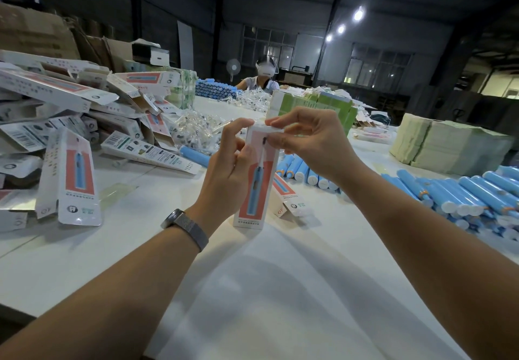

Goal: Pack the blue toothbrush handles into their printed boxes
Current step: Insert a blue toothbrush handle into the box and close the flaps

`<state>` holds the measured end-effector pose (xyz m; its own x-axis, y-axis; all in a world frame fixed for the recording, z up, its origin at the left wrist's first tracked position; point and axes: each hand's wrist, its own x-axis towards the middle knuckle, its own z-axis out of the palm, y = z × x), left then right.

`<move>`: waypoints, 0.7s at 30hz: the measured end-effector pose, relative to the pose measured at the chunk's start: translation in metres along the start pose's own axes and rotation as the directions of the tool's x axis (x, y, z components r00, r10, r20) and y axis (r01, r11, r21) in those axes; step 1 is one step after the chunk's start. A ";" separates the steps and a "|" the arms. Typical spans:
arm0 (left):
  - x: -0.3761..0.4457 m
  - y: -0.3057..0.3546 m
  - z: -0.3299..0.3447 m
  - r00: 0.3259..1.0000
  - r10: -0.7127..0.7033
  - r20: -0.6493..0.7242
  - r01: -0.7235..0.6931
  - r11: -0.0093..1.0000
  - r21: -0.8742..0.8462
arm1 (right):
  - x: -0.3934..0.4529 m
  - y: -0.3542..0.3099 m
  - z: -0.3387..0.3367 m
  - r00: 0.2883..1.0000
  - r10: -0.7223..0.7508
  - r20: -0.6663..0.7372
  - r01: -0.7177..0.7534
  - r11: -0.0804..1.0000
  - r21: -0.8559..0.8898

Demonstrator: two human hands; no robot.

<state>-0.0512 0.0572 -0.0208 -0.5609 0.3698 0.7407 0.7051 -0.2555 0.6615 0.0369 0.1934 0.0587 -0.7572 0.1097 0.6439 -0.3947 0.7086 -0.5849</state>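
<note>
Closing a printed box upright on the wide white counter (pixel 252 289).
Piles of printed white cardboard boxes (pixel 70 123) lie left, loose blue plastic toothbrush handles (pixel 460 194) right; between them stands the tall white-and-coral printed box (pixel 254 194), left hand (pixel 224 174) gripping its side, right hand (pixel 311 137) pinching the top flap, both grips clamped on it.

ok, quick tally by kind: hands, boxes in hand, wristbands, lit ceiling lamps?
Bare hands: 2, left hand and right hand
White-and-red printed cardboard box, held upright: 1
Grey metal mesh wristband: 1
Lit round ceiling lamps: 3
Total: 7
</note>
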 end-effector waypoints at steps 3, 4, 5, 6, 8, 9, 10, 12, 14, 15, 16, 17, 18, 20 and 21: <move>0.000 -0.002 0.000 1.000 -0.001 0.002 0.001 1.000 -0.001 | -0.001 0.002 0.002 0.999 0.000 -0.038 -0.002 0.999 -0.039; 0.000 -0.002 0.000 1.000 -0.003 0.001 0.003 1.000 -0.002 | -0.001 0.002 0.003 0.999 0.008 -0.047 -0.010 0.999 -0.040; 0.000 -0.003 0.000 1.000 -0.003 0.001 0.003 1.000 -0.002 | -0.002 0.002 0.005 0.998 0.015 -0.053 -0.017 0.999 -0.044; 0.000 -0.004 0.000 1.000 0.001 0.002 -0.001 1.000 -0.002 | -0.002 0.002 0.006 0.998 0.019 -0.059 -0.022 0.998 -0.052; 0.000 -0.005 0.000 1.000 0.002 0.006 -0.002 1.000 0.001 | -0.002 0.002 0.008 0.997 0.020 -0.071 -0.025 0.997 -0.071; 0.000 -0.005 0.000 1.000 -0.001 0.007 0.001 1.000 0.004 | -0.002 0.003 0.009 0.997 0.023 -0.079 -0.029 0.997 -0.077; 0.000 -0.006 0.000 1.000 -0.006 0.004 0.006 1.000 0.011 | -0.002 0.003 0.010 0.996 0.028 -0.090 -0.035 0.996 -0.083; 0.001 -0.007 0.001 1.000 -0.006 -0.014 0.006 0.999 0.033 | -0.003 0.003 0.013 0.992 0.036 -0.118 -0.049 0.993 -0.109; 0.002 -0.008 0.001 0.999 0.027 -0.031 -0.024 0.997 0.069 | -0.005 0.002 0.015 0.989 0.042 -0.141 -0.066 0.983 -0.173; 0.002 -0.009 0.002 0.998 0.051 -0.032 -0.048 0.995 0.084 | -0.007 0.001 0.016 0.989 0.049 -0.142 -0.079 0.974 -0.213; 0.002 -0.009 0.002 0.997 0.070 -0.024 -0.067 0.992 0.103 | -0.009 0.000 0.017 0.988 0.064 -0.140 -0.096 0.967 -0.237; 0.001 -0.009 0.003 0.995 0.095 -0.024 -0.091 0.989 0.115 | -0.011 -0.002 0.018 0.987 0.079 -0.142 -0.113 0.963 -0.244; 0.001 -0.007 0.003 0.993 0.119 -0.023 -0.115 0.984 0.134 | -0.013 -0.003 0.019 0.984 0.091 -0.154 -0.126 0.962 -0.241; -0.001 -0.003 0.003 0.988 0.156 0.008 -0.156 0.980 0.124 | -0.016 -0.006 0.022 0.973 0.095 -0.212 -0.148 0.957 -0.250; -0.003 0.000 0.004 0.985 0.167 0.035 -0.170 0.980 0.100 | -0.018 -0.007 0.024 0.964 0.091 -0.248 -0.156 0.954 -0.257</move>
<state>-0.0477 0.0600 -0.0240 -0.4194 0.3529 0.8364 0.8300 -0.2240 0.5108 0.0404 0.1697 0.0395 -0.6368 0.3433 0.6904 -0.1241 0.8381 -0.5312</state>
